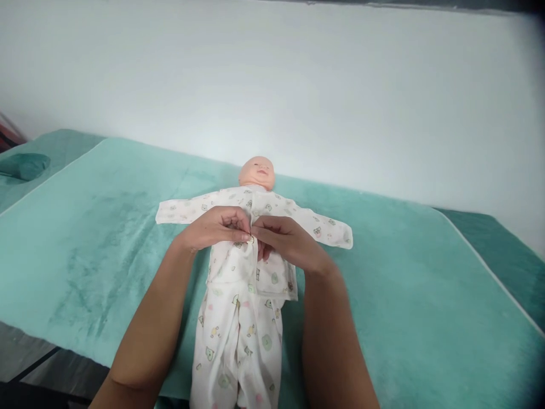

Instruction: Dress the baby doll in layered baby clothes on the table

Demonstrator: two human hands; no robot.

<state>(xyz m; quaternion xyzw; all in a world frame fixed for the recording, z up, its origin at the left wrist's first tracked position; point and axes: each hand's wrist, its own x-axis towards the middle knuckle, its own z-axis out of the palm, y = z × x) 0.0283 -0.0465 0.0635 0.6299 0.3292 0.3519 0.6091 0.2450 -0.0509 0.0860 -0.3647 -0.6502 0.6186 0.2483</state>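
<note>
A baby doll (258, 171) lies on its back with its head toward the wall. It wears a white printed baby shirt (275, 278) with both sleeves stretched out sideways, and matching trousers (213, 341). At the middle of the chest, my left hand (221, 226) pinches the shirt's front edge between thumb and fingers. Right beside it, my right hand (283, 236) grips the same front opening, fingertips touching those of the left. Whatever fastening sits between the fingertips is mostly hidden. Below my hands, the lower corner of the shirt front hangs loose over the trousers.
A green plush cover (404, 284) is spread over the bed beneath the doll. A face hole (25, 166) shows at the bed's far left. Behind stands a white wall (272, 79). Grey floor (25, 352) appears below the bed's front edge at the left.
</note>
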